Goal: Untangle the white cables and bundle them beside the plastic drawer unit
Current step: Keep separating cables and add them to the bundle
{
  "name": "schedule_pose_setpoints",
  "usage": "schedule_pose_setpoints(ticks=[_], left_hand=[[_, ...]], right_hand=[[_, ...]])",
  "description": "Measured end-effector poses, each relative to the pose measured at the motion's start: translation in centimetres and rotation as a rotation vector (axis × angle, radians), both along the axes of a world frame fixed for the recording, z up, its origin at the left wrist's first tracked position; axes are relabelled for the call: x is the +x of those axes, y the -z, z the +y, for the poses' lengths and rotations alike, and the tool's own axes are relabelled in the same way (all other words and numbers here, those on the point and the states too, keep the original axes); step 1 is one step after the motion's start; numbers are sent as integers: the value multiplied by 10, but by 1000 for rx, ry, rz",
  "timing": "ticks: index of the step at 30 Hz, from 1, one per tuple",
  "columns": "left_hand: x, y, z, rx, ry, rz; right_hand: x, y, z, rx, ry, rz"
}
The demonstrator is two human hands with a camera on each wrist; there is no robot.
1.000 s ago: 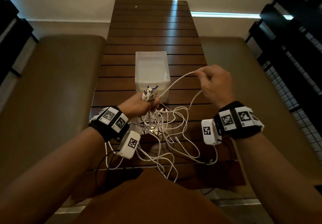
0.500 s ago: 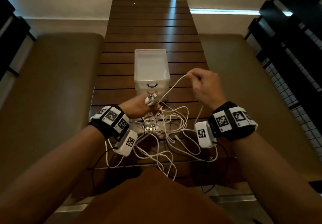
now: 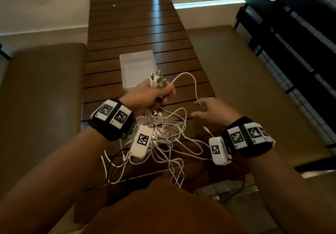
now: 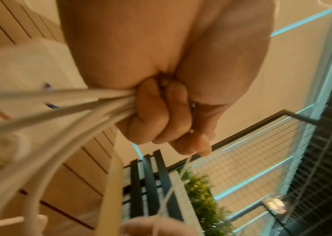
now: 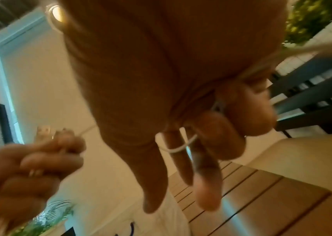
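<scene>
A tangle of white cables [image 3: 169, 135] lies on the near end of the dark slatted table [image 3: 138, 24]. My left hand [image 3: 156, 93] is raised in front of the clear plastic drawer unit [image 3: 138, 66] and grips several cable ends in a fist [image 4: 161, 119], with their plugs [image 3: 156, 80] sticking up. One white cable [image 3: 192, 81] arcs from that fist over to my right hand [image 3: 209, 110]. There it runs across the palm and loops round the fingers [image 5: 177, 148]: two fingers curl over it, the others point out straight.
Padded brown benches run along the table's left [image 3: 45, 88] and right [image 3: 236, 70] sides. A black railing with wire mesh [image 3: 300, 33] stands at the far right. Thin black wires hang off the table's near edge [image 3: 116, 170].
My left hand has lifted the bunch of plugs higher, up in front of the drawer unit. My right hand has dropped lower and nearer, and its taut cable now sags in a loop.
</scene>
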State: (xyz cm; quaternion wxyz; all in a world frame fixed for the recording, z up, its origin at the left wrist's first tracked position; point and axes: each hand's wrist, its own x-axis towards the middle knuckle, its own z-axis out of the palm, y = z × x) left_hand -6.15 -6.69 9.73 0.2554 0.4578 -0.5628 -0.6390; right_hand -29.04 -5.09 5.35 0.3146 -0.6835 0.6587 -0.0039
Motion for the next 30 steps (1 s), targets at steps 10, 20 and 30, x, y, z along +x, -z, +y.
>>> schedule_pose_setpoints(ticks=[10,20,30], left_hand=[[-128,-33,21,-92,438,83],[-217,-20,69,-172,514,-90],[-240,-10,100,-5,778,-19]], right_hand=[[-67,5,98,360,188,-507],[-151,108,227,-94,1224,-286],[-173,118,261,179,991,-298]])
